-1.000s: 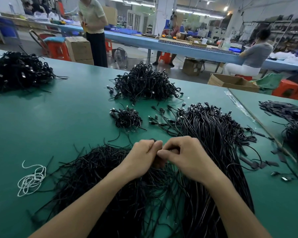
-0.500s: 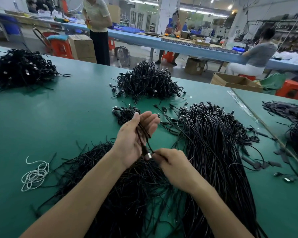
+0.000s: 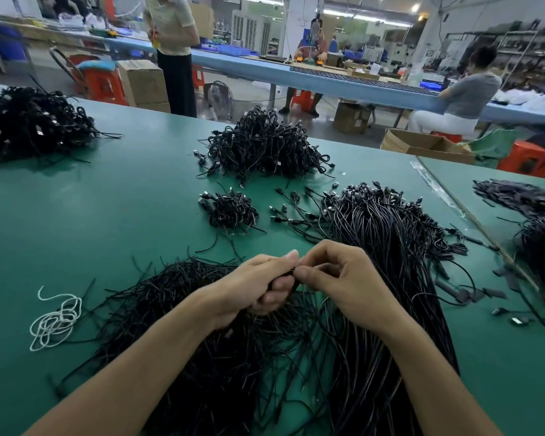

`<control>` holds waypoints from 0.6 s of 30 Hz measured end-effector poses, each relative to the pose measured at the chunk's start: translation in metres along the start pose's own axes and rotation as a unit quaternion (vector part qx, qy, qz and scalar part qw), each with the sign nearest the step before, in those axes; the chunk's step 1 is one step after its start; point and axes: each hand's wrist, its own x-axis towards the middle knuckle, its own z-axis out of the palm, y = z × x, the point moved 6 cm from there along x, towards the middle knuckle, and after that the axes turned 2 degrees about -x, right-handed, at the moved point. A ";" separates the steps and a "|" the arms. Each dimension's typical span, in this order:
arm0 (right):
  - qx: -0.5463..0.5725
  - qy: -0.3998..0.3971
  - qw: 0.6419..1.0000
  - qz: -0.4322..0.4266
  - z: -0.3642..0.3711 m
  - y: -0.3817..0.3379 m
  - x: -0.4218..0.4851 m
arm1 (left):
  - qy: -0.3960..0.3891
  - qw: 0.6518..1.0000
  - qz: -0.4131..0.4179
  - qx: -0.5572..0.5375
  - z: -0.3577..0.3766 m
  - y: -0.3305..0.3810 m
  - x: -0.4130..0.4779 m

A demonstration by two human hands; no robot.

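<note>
Head view: both forearms reach in and the hands meet over the table. Left hand [image 3: 258, 287] is curled round a black cable [image 3: 292, 271]; right hand [image 3: 343, 284] pinches it, fingertips touching. The cable is held above the loose cable pile [image 3: 202, 341] on the green table [image 3: 107, 199]. Coiled heaps, three: far-left heap [image 3: 29, 124], centre heap [image 3: 265, 146], small heap [image 3: 230, 210]. One white cord [image 3: 55, 319].

thin black cable [image 3: 294, 284] — gripped, mostly hidden

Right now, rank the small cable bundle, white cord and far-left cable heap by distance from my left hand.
1. small cable bundle, just ahead of the left hand
2. white cord, off to the left
3. far-left cable heap, far back left
</note>
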 end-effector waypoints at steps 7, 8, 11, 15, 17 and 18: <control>-0.039 -0.006 0.999 0.013 0.001 -0.003 0.003 | 0.047 0.999 -0.007 -0.004 -0.002 -0.002 0.003; -0.069 0.001 0.998 0.007 0.000 -0.004 0.004 | 0.073 0.997 0.008 0.005 -0.003 -0.002 0.005; -0.129 0.034 0.991 -0.018 0.003 -0.010 0.004 | 0.105 0.992 0.006 -0.071 -0.003 -0.005 0.008; -0.140 0.053 0.988 -0.043 0.009 -0.013 0.006 | -0.028 0.966 -0.097 -0.238 0.015 -0.014 0.008; -0.135 0.053 0.988 -0.050 0.008 -0.012 0.008 | -0.009 0.976 -0.121 -0.179 0.011 -0.020 0.010; -0.138 0.054 0.988 -0.048 0.007 -0.011 0.009 | 0.020 0.980 -0.126 -0.150 0.006 -0.023 0.011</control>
